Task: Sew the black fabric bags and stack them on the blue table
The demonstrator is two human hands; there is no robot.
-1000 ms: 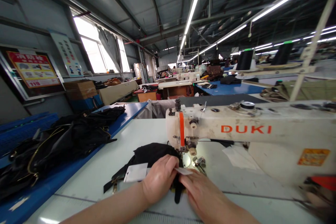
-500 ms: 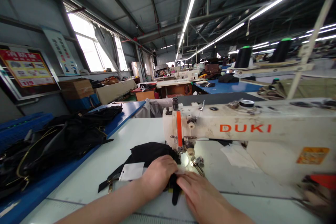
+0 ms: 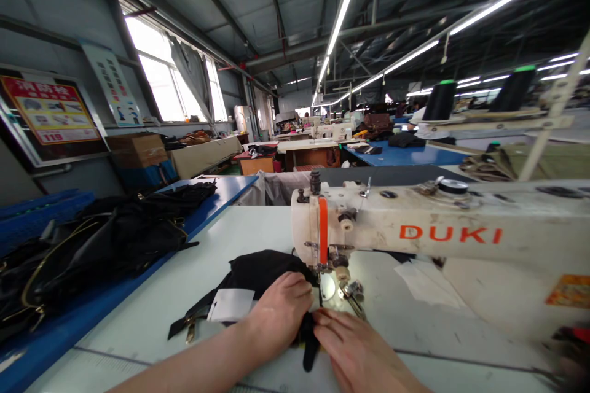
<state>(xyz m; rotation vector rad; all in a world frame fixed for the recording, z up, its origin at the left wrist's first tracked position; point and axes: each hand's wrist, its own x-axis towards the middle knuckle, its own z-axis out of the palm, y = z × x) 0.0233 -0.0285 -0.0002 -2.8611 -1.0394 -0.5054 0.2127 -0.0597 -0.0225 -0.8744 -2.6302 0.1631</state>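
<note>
A black fabric piece (image 3: 262, 270) lies on the pale sewing table under the needle end of the sewing machine (image 3: 378, 221). My left hand (image 3: 283, 307) is curled over its near edge, close to the presser foot, with the fingertips partly hidden. Just to the right, my right hand (image 3: 348, 338) pinches the same edge, thumb hidden. A narrow black strap end (image 3: 311, 353) hangs toward me between both hands. On the fabric, left of my left hand, is a white label (image 3: 232, 305). A brass zipper pull (image 3: 190, 331) sticks out at the fabric's left end.
Black bags with gold zippers (image 3: 106, 245) are heaped on a blue table (image 3: 138, 279) at left. A white scrap (image 3: 431, 282) lies under the machine arm. A metal guide (image 3: 353, 295) sits right of the needle. Thread cones (image 3: 439, 101) stand behind the machine.
The view has shifted slightly, so the machine sits further right in the picture. Both hands keep their hold on the fabric, almost in the same place.
</note>
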